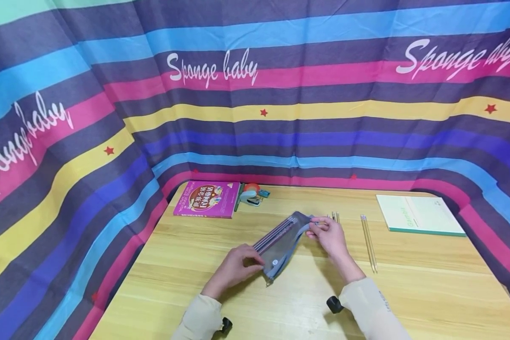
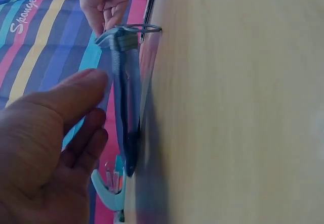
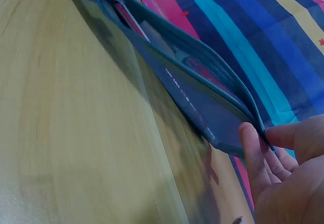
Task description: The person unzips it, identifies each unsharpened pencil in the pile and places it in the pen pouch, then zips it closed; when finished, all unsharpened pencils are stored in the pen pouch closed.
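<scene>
Left hand (image 1: 233, 269) grips near end of pencil case (image 1: 280, 243), fingers curled on it. Case lies mid-desk (image 1: 429, 288), slanting away rightward. Right hand (image 1: 329, 234) pinches far end. Pencils (image 1: 369, 242) just right. Magenta book (image 1: 207, 199) far left, green notebook (image 1: 418, 215) far right.

The magenta book's (image 1: 207, 199) cover print is too small to read. A stapler (image 2: 109, 188) runs off the left wrist view's bottom edge, blurred. The pencil case's (image 1: 279, 243) contents stay indistinct.
</scene>
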{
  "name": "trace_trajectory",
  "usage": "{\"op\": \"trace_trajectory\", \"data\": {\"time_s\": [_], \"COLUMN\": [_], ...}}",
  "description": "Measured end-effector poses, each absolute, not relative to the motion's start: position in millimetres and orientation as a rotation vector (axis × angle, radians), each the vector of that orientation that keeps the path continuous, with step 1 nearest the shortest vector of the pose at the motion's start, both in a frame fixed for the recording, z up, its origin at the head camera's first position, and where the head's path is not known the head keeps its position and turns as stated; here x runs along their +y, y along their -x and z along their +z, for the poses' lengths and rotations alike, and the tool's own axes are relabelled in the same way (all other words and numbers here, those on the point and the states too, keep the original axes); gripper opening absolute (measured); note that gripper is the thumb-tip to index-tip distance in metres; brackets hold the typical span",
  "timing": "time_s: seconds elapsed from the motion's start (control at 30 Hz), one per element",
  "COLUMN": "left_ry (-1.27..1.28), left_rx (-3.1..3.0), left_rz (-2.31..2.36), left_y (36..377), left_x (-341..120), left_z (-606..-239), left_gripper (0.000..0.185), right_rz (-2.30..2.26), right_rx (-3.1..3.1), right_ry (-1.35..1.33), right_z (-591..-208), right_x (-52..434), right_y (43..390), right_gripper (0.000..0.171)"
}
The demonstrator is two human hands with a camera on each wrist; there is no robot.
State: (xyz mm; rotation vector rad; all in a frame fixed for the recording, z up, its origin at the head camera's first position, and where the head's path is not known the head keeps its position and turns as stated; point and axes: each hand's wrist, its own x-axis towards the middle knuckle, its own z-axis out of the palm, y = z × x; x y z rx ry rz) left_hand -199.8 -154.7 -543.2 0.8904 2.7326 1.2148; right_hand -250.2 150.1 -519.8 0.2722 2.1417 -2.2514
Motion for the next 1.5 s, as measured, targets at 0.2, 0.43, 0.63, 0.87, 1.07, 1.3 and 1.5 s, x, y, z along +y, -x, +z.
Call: {"op": "trace_trajectory", "data": {"time_s": [0.2,0.43,0.63,0.87,1.07,1.3,1.5], "left_ry": [-0.940,-0.991,-1.020,-0.969,-0.947,-0.917,-0.894], "left_rx": [2.714,2.737,2.716,2.786,2.828,2.841,2.852], "left_rz": [1.089,1.050,1.065,1.126,1.151,1.160,1.176], "left_y": [201,209,210,209,210,210,211], "left_x": [-156,-151,-151,-150,-147,-145,-143], "left_z": [-541,-539,-540,-539,-538,-537,-536], "left_gripper": [0.037,0.026,0.017,0.016,0.011,0.010,0.010], "right_rz": [-2.281,-2.286,-2.268,-2.223,-2.139,-1.946,-1.814], "right_rx": [2.098,2.090,2.107,2.139,2.229,2.428,2.340], "right_ry": [-0.273,-0.285,-0.302,-0.310,-0.259,0.041,0.487], "right_z": [-521,-523,-524,-525,-523,-518,-517], "right_x": [150,151,154,157,154,137,122], "right_y": [249,249,249,248,239,221,203], "right_gripper": [0.034,0.033,0.034,0.033,0.032,0.023,0.027]}}
